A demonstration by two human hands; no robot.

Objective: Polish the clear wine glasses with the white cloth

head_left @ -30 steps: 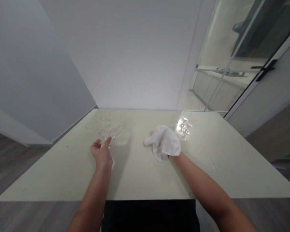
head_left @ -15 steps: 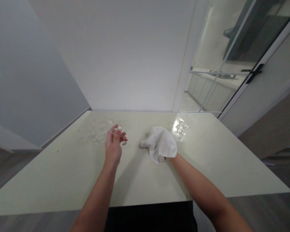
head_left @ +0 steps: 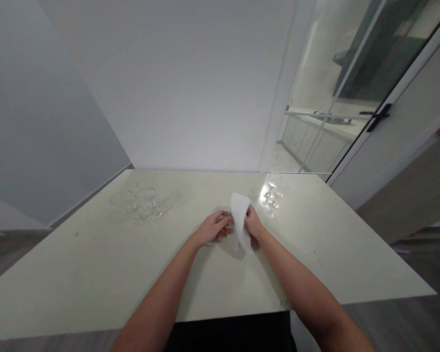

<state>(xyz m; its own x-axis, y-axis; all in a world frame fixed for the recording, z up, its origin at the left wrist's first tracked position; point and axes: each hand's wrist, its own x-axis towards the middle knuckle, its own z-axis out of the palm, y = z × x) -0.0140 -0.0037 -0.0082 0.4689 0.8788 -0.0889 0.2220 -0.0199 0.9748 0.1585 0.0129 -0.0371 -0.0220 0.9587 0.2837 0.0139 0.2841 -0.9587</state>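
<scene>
Near the middle of the pale table (head_left: 139, 278), my left hand (head_left: 213, 229) has its fingers wrapped round a clear glass, which is mostly hidden by the fingers. My right hand (head_left: 253, 222) grips a white cloth (head_left: 240, 215) that hangs down between the two hands, close against the glass. Several clear stemmed glasses (head_left: 144, 203) stand together at the left back of the table. Another clear glass (head_left: 273, 195) is at the right back, beside a bright reflection.
A white wall (head_left: 198, 88) rises behind the table's back edge. To the right is a glass-paned partition and a door with a black handle (head_left: 379, 117). Dark clothing shows at the table's front edge.
My left hand has moved right and toward me with the glass, away from the group of glasses. The cloth, earlier draped over my right hand, now hangs narrower beside the glass.
</scene>
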